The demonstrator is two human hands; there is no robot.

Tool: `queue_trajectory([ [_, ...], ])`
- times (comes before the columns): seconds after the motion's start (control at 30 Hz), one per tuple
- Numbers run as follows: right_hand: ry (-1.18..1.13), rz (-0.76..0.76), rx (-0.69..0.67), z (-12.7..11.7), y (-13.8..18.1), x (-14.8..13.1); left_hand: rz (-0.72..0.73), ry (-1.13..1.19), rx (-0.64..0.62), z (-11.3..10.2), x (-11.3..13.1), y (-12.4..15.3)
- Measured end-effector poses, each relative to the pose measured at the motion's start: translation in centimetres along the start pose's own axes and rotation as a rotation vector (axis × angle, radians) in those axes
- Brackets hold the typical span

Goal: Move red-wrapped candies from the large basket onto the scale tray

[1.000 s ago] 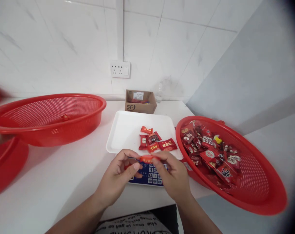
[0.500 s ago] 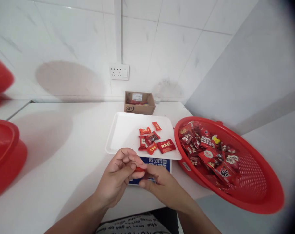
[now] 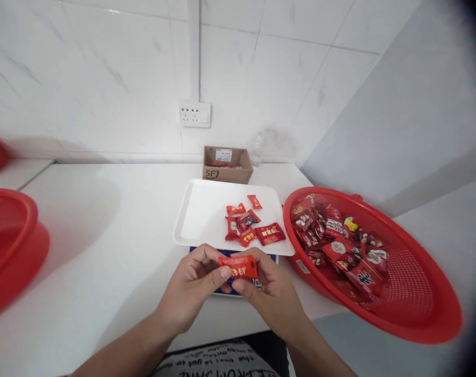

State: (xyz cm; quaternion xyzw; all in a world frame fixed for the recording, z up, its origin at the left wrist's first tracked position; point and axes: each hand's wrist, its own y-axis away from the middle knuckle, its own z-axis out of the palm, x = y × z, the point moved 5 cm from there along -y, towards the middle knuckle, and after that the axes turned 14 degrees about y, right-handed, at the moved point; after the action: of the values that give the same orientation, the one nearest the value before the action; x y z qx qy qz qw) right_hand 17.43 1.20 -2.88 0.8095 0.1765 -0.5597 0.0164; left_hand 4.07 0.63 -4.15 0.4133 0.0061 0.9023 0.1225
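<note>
A small red wrapped candy (image 3: 243,266) with yellow lettering is held up between my two hands. My left hand (image 3: 198,285) pinches its left end with thumb and fingers. At its right end, the fingers of my right hand (image 3: 271,288) close around it, the thumb just below. Under the hands is a blue-fronted scale (image 3: 230,283), its keypad mostly covered. On top of the scale rests a white tray (image 3: 198,209), where several red candy packets (image 3: 247,220) lie toward the right side.
To the right, a tilted red plastic basket (image 3: 410,293) holds many red snack packets (image 3: 340,246). A small cardboard box (image 3: 227,175) stands behind the tray by the wall. Another red basket (image 3: 18,251) is at the left edge, on the white table (image 3: 104,235).
The candy, mostly hidden by my fingers before, now shows its printed face between both hands. My right hand has taken hold of its right end. The red thing at upper left has dropped lower.
</note>
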Motion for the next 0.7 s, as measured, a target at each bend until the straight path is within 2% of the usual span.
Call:
queue_trajectory([
  [0.13,0.050,-0.191,0.066,-0.2,0.2,-0.9,-0.160,0.175,-0.032,0.7,-0.6,0.3],
  [0.27,0.062,-0.270,0.105,-0.3,0.4,-1.3,-0.279,0.254,-0.054,1.1,-1.2,0.6],
  [0.47,0.155,-0.386,0.237,-0.6,0.6,-2.2,-0.327,0.284,-0.053,1.3,-1.3,0.8],
  [0.7,0.151,-0.381,0.232,-0.7,0.6,-2.0,-0.341,0.318,-0.062,1.3,-1.6,0.7],
])
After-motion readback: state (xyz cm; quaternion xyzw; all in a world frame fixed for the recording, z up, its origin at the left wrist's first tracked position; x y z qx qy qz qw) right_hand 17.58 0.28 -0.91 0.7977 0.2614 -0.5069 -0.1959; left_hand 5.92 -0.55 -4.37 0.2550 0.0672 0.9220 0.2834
